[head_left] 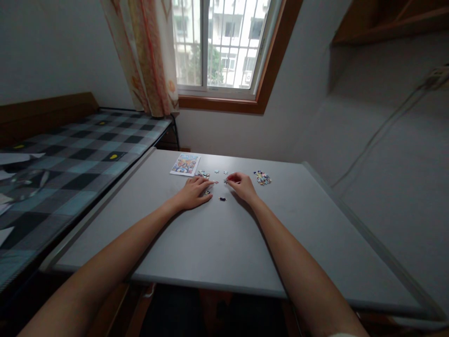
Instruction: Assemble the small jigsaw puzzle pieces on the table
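Observation:
Both my arms reach out over a grey table [224,243]. My left hand [195,192] lies flat on the tabletop, fingers stretched toward a small puzzle piece at its fingertips. My right hand [241,183] is curled, its fingertips pinched on a tiny puzzle piece. A dark loose piece [222,199] lies between the two hands. A small cluster of pieces [202,174] sits just beyond my left hand, and a colourful pile of pieces [262,178] lies to the right of my right hand. A picture card [185,164] rests at the far left of the table.
A bed with a checked blue-and-black cover [70,159] runs along the table's left side. A window [220,44] with a curtain [147,56] is behind the table. A wall [386,140] with a cable runs close to the table's right edge.

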A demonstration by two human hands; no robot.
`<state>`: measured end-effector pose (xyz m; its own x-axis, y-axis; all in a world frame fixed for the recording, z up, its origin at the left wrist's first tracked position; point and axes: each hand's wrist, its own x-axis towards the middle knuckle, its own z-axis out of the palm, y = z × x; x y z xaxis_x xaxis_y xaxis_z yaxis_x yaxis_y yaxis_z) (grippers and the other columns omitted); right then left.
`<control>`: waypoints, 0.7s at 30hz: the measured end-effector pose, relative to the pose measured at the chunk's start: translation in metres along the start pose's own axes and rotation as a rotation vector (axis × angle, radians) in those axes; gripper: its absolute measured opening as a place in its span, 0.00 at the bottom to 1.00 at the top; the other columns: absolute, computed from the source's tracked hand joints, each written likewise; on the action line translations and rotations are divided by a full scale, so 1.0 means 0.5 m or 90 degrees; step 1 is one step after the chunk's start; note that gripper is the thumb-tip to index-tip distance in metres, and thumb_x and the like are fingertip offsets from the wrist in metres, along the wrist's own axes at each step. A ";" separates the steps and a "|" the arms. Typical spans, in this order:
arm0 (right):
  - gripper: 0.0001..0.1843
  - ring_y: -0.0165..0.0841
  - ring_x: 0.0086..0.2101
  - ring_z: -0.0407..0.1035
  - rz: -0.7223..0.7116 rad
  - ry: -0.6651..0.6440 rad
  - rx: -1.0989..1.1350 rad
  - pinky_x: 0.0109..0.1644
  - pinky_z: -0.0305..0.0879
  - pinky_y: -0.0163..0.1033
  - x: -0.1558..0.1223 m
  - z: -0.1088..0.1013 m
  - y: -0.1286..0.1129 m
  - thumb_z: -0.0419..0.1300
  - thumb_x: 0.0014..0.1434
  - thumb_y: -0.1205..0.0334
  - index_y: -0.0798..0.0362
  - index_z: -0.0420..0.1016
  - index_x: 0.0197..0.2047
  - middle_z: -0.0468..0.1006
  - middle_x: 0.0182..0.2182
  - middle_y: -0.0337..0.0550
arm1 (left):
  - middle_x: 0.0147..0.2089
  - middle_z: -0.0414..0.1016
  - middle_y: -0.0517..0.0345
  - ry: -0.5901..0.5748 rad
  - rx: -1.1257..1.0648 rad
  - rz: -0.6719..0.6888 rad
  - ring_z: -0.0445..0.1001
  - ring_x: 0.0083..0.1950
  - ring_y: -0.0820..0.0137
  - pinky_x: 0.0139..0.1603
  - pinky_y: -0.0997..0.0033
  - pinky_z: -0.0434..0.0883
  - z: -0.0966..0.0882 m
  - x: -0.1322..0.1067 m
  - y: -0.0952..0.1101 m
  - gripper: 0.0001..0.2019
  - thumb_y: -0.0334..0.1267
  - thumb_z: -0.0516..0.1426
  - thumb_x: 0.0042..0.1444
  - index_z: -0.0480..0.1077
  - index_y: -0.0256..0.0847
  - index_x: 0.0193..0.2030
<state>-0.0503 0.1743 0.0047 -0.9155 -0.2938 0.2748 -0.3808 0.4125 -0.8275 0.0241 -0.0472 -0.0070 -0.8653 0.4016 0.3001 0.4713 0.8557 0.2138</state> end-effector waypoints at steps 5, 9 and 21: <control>0.07 0.31 0.32 0.72 -0.038 -0.048 0.153 0.42 0.69 0.38 -0.001 0.029 -0.010 0.64 0.50 0.61 0.56 0.79 0.32 0.81 0.31 0.45 | 0.59 0.68 0.50 0.035 -0.005 0.024 0.62 0.61 0.57 0.64 0.52 0.59 0.003 -0.001 -0.003 0.24 0.49 0.53 0.62 0.64 0.44 0.63; 0.09 0.31 0.30 0.72 -0.054 -0.080 0.198 0.40 0.68 0.39 -0.005 0.044 -0.009 0.65 0.48 0.58 0.55 0.80 0.30 0.81 0.29 0.44 | 0.56 0.71 0.49 0.076 -0.011 0.053 0.64 0.59 0.58 0.63 0.54 0.60 0.001 0.000 -0.004 0.21 0.47 0.54 0.62 0.68 0.42 0.60; 0.10 0.31 0.30 0.72 -0.048 -0.100 0.227 0.39 0.68 0.39 -0.010 0.047 -0.010 0.65 0.47 0.58 0.55 0.81 0.31 0.82 0.29 0.45 | 0.49 0.73 0.48 0.107 -0.056 0.100 0.66 0.53 0.60 0.59 0.55 0.65 -0.006 0.001 0.002 0.16 0.43 0.53 0.63 0.71 0.39 0.54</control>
<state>-0.0407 0.1534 -0.0042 -0.8455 -0.4508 0.2861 -0.3517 0.0671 -0.9337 0.0246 -0.0470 -0.0036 -0.7432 0.4607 0.4852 0.6167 0.7529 0.2297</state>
